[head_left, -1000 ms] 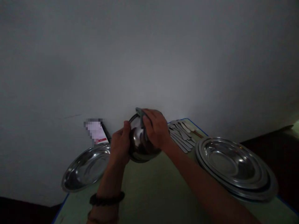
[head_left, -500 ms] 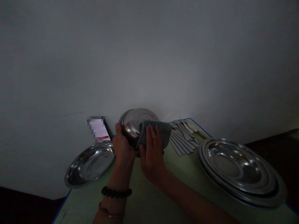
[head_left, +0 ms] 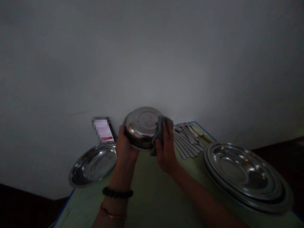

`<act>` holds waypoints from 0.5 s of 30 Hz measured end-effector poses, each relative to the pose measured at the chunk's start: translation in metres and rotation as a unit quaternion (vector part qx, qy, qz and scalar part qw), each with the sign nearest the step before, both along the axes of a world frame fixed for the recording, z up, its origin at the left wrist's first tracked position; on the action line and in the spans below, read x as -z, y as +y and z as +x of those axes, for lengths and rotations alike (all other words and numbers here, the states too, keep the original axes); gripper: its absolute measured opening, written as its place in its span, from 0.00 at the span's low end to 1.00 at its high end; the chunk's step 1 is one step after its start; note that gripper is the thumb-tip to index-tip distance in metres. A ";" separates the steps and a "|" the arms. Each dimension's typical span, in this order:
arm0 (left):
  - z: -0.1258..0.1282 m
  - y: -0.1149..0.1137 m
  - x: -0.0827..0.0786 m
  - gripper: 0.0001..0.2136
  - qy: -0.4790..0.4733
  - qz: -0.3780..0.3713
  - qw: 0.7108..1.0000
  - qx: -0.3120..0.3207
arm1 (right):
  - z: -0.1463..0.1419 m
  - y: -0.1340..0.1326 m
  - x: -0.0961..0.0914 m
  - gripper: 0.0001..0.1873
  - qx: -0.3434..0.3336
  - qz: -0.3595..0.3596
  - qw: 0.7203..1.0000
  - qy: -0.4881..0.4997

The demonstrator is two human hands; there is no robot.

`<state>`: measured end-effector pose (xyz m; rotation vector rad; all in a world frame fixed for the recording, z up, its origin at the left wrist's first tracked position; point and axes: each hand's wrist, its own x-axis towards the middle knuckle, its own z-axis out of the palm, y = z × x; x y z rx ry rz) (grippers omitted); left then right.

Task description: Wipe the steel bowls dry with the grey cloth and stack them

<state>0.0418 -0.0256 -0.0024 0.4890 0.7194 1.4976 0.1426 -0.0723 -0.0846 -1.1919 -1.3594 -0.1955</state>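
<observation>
A shiny metal bowl (head_left: 143, 125) is held up over the table with its underside facing me. My left hand (head_left: 124, 142) grips its left rim, thumb up along the side and the other fingers hidden beneath. On the bowl's right side, my right hand (head_left: 166, 147) presses a folded grey-green cloth (head_left: 161, 126) against the metal, fingers closed over the cloth. The cloth wraps round the bowl's right edge and hangs a little below it.
An oval metal dish (head_left: 93, 166) lies at the left, near a phone (head_left: 103, 129) leaning by the wall. Spread cutlery (head_left: 187, 142) lies right of the bowl. Stacked metal dishes (head_left: 244, 171) stand at the table's (head_left: 152, 190) right edge. A grey wall (head_left: 152, 57) rises behind.
My right hand and the cloth have slid right, from the middle of the bowl to its right edge. More of the bowl's underside now shows. My left hand keeps its grip.
</observation>
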 end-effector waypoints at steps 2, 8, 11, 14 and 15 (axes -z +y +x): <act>-0.004 0.003 0.003 0.14 0.030 -0.016 0.999 0.027 | 0.011 0.010 -0.008 0.29 -0.022 -0.016 0.994 0.109; -0.017 0.007 0.010 0.19 0.229 -0.031 0.973 0.001 | 0.031 0.032 -0.055 0.21 -0.025 -0.131 0.981 0.141; -0.021 0.006 0.012 0.26 0.290 -0.014 0.957 0.002 | 0.013 0.027 -0.069 0.21 0.010 -0.076 0.997 0.008; -0.024 0.006 0.015 0.28 0.311 0.004 0.950 0.013 | -0.013 0.015 -0.071 0.18 -0.003 -0.072 0.990 -0.117; -0.024 0.007 0.017 0.27 0.292 0.012 0.956 0.008 | -0.022 0.011 -0.069 0.17 -0.012 -0.071 0.985 -0.154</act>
